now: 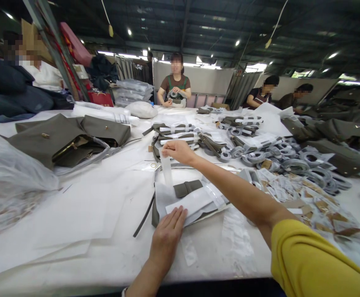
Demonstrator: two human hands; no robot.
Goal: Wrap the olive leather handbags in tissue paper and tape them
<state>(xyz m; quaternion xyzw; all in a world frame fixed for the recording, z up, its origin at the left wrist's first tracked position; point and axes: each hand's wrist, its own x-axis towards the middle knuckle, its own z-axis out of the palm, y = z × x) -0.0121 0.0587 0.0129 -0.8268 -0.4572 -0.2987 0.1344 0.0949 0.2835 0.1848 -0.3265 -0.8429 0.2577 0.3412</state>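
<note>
At the centre of the frame, wrapped bundle (198, 214): lies flat on the bench (206, 251), pale wrapping over olive material, near edge towards the wearer, apparently to suit both hands.
Left hand (169, 232): palm down, fingers straight and close together, fingertips resting on the lower-left end of the white paper (190, 203); probably steadies that loose end.
Right hand (180, 152): thumb and fingertips pinch the top of a translucent strip (166, 170) above the bundle's far-left corner; presumably held up to keep it straight. Cannot tell whether its lower end adheres.
Olive flap (187, 189): on the wrapping, just beyond the paper.
Dark strap (144, 215): trails left onto the bench.
Coiled pieces (295, 166): heaped right of centre, seemingly within reach.
</note>
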